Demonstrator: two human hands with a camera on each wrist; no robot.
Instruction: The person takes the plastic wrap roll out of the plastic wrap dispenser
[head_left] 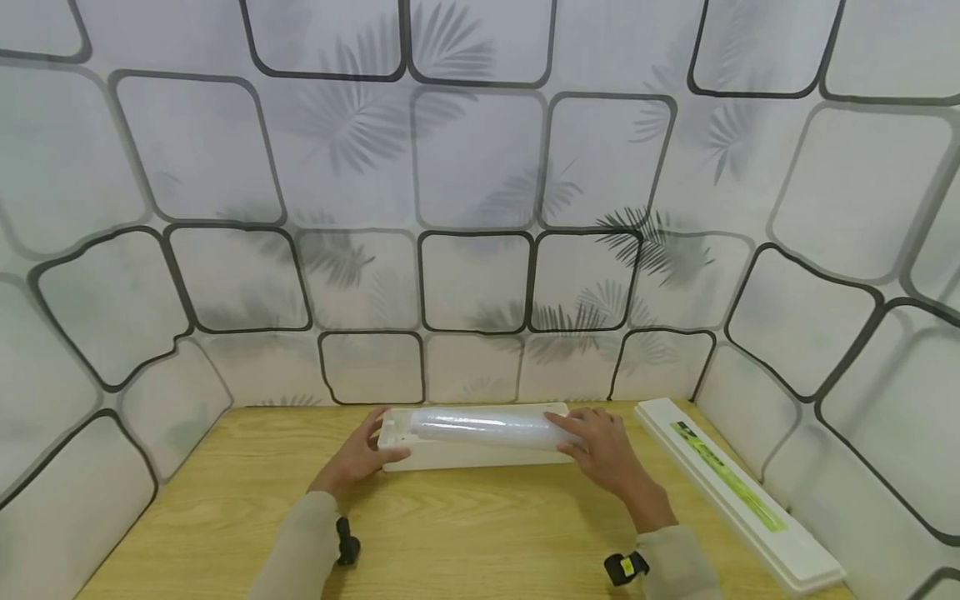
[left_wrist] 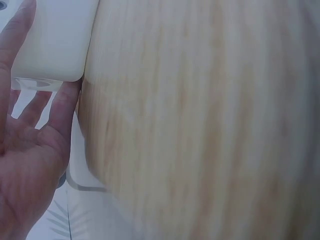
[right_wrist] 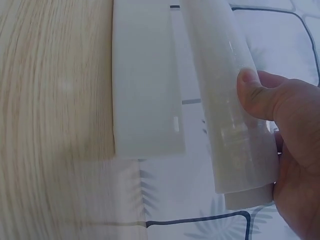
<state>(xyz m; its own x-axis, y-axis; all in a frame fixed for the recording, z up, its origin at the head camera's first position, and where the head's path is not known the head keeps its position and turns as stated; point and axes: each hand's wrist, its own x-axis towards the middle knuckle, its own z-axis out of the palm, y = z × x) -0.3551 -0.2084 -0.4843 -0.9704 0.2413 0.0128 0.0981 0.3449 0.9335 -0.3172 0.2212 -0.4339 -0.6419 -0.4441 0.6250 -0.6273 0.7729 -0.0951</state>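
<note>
A long white box (head_left: 472,455), open at the top, stands crosswise on the wooden table. My left hand (head_left: 362,454) grips its left end, thumb on the front face and fingers behind. The left wrist view shows that hand (left_wrist: 32,160) around the end of the box (left_wrist: 55,47). A shiny roll of cling film (head_left: 480,425) lies along the box opening, its right end raised above it. My right hand (head_left: 609,454) holds that end. In the right wrist view, the thumb presses the film roll (right_wrist: 225,100), and a pale core (right_wrist: 249,198) sticks out past the film.
A long white lid (head_left: 795,546) with a green label (head_left: 731,479) lies slanted along the right side of the wood-grain table (head_left: 465,533). Patterned cloth walls (head_left: 480,275) close off the back and both sides.
</note>
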